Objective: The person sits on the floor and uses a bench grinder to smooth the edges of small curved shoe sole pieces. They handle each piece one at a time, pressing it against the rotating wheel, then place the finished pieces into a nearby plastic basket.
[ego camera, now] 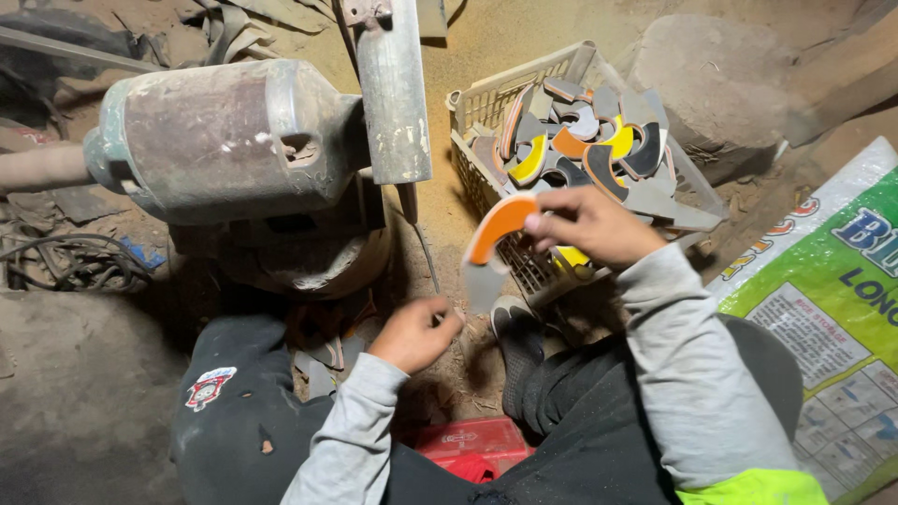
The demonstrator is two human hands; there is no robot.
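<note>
My right hand (591,224) holds a curved orange piece (499,227) with a grey tab hanging below it, just in front of a pale plastic basket (486,98). The basket holds several curved pieces (580,140) in grey, orange and yellow. My left hand (414,332) is lower, near the ground between my knees, with its fingers closed around the bottom of a thin metal rod (423,248). The rod runs up toward a worn grey motor machine (224,140) with an upright metal plate (393,89).
Sawdust covers the ground around the basket. A large stone (716,84) lies behind the basket. A green and white printed sack (832,309) is at the right. Tangled cables (65,262) lie at the left. A red box (472,447) sits between my legs.
</note>
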